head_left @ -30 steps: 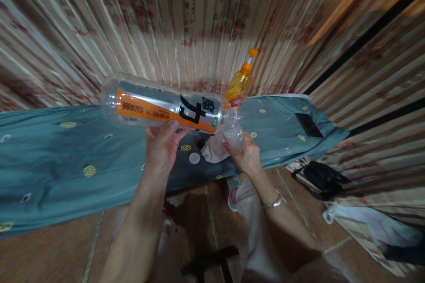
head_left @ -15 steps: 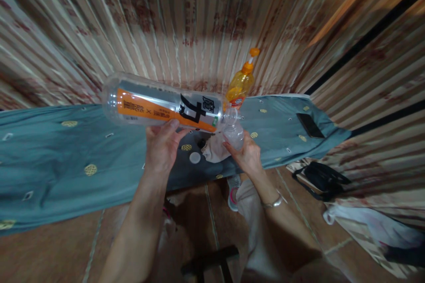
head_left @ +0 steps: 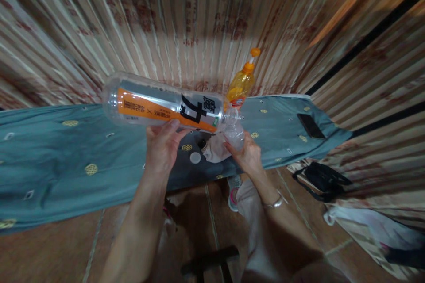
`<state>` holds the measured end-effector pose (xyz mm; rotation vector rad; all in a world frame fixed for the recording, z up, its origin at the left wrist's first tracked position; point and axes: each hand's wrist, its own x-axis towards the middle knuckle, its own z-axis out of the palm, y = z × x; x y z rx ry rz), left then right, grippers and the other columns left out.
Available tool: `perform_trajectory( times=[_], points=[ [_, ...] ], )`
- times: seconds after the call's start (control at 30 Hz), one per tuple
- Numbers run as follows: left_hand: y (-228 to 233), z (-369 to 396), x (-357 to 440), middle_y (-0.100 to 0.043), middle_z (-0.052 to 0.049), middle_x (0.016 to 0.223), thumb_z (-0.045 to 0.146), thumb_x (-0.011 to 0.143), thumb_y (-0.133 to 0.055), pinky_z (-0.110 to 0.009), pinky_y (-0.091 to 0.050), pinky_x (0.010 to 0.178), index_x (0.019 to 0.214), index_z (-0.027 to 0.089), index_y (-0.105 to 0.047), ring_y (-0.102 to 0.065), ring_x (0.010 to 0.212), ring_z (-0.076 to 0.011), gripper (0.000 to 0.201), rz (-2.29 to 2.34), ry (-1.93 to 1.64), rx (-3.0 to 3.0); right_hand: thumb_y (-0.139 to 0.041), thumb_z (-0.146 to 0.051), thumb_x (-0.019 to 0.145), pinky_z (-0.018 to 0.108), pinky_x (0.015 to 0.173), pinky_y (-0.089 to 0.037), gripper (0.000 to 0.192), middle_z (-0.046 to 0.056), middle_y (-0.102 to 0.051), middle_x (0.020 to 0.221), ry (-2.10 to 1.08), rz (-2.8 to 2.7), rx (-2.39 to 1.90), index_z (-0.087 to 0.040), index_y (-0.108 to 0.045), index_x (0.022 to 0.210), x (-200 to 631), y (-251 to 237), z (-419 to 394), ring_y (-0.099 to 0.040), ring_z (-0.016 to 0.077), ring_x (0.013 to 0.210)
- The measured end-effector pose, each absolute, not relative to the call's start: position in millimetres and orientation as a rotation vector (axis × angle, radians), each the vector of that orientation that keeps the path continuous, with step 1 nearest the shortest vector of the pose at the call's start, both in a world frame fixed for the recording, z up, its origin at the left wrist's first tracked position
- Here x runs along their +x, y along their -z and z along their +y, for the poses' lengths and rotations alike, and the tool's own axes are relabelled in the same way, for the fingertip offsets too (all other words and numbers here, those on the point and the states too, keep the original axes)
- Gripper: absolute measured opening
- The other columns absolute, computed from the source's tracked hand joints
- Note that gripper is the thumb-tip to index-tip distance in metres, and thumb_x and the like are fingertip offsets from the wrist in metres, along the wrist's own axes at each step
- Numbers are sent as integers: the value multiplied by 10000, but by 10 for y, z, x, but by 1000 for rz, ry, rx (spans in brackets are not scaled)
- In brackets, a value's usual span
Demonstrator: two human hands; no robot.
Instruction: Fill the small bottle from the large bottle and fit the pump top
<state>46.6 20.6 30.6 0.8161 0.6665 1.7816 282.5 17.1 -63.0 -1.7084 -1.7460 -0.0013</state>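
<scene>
Nearest the camera, both forearms reach up from the person's lap toward the table. The left hand is wrapped from below around a large clear bottle with an orange and black label, holding it almost on its side, base to the left and open neck tipped slightly down to the right. The right hand, a bracelet on its wrist, is closed around a small clear container held upright, its mouth touching or just under the big bottle's neck.

On the table's teal cloth, just beyond the hands, a white round cap lies beside a crumpled pale rag. Farther back an orange bottle with a pull-up spout stands near the striped wall, and a dark phone lies toward the right end.

Against the earlier pictures almost nothing has shifted: both grips, the big bottle's tilt and the meeting of the two necks are the same, with only a slight drift of the view. Whether any liquid is passing between them cannot be made out.
</scene>
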Motion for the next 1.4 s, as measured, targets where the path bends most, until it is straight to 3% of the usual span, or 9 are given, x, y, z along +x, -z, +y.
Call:
perform_trajectory(
  times=[0.3, 0.6, 0.9, 1.13, 1.4],
  points=[
    [-301, 218, 450, -758, -19, 847, 318, 592, -933, -475, -664, 769, 924, 283, -707, -748, 879, -295, 403, 647, -1776, 822, -501, -791, 877, 409, 791, -569, 804, 197, -762, 1042, -4, -1754, -1742, -114, -557, 1307, 2820, 627, 176, -734, 328, 958],
    [-285, 234, 437, -756, 6, 819, 296, 583, -960, -422, -675, 745, 842, 255, -685, -741, 778, -233, 380, 591, -1778, 803, -504, -783, 883, 394, 788, -567, 786, 196, -764, 1044, 18, -1764, -1721, -111, -570, 1287, 2822, 622, 177, -736, 315, 954],
    [-245, 246, 421, -767, -2, 839, 287, 632, -921, -423, -672, 718, 844, 276, -701, -753, 836, -269, 305, 598, -1771, 836, -456, -819, 880, 391, 763, -559, 828, 190, -763, 1007, 23, -1752, -1725, -105, -571, 1283, 2814, 629, 178, -735, 312, 923],
    [-265, 250, 427, -762, -4, 808, 298, 579, -948, -407, -673, 715, 747, 236, -675, -743, 778, -239, 327, 588, -1771, 815, -451, -837, 874, 386, 755, -553, 847, 183, -766, 979, 31, -1747, -1713, -105, -577, 1282, 2817, 642, 180, -730, 310, 907],
    [-263, 245, 425, -770, -10, 851, 307, 615, -938, -417, -671, 699, 767, 263, -688, -748, 819, -258, 296, 599, -1770, 848, -422, -847, 874, 399, 767, -563, 874, 198, -766, 1008, 13, -1750, -1723, -98, -574, 1297, 2815, 628, 179, -737, 318, 922]
  ],
)
